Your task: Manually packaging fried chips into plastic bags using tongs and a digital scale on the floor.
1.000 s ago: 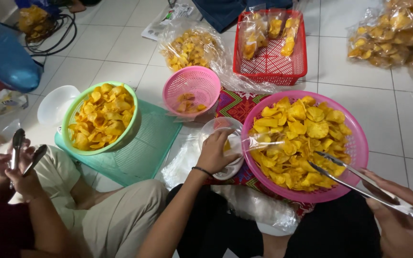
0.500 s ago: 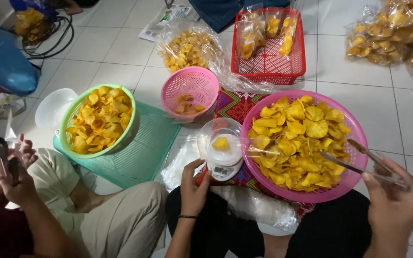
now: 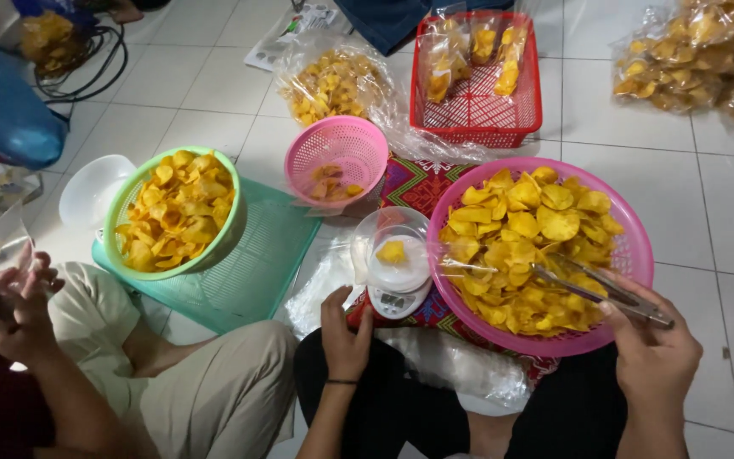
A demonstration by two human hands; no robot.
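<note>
— What have your hands got right now?

— My right hand (image 3: 652,361) is closed around the handle end of a pair of metal tongs (image 3: 592,289). The tips reach away from my fingers into the big pink basket (image 3: 630,255), which is heaped with yellow chips (image 3: 524,229). Whether the tong tips pinch a chip I cannot tell.

— And the left?

— My left hand (image 3: 343,336) holds nothing. Its fingers are loosely curled and rest on the near edge of the small white kitchen scale (image 3: 395,297). Just beyond my fingertips, on the scale, stands a clear plastic bag (image 3: 388,246) with a few chips at its bottom.

— What else is around?

— Farther out from my left fingers sits a small pink basket (image 3: 337,157) with only a few chip pieces in it. To the left of that hand a green basket (image 3: 121,229) full of chips rests on a teal tray (image 3: 252,272), with a white bowl (image 3: 91,191) just beside it. Well beyond both hands, a red basket (image 3: 473,115) holds filled chip bags, and a large clear bag of chips (image 3: 333,85) lies next to it. Another person's hands (image 3: 14,293) are at the far left, with a clear bag.
</note>
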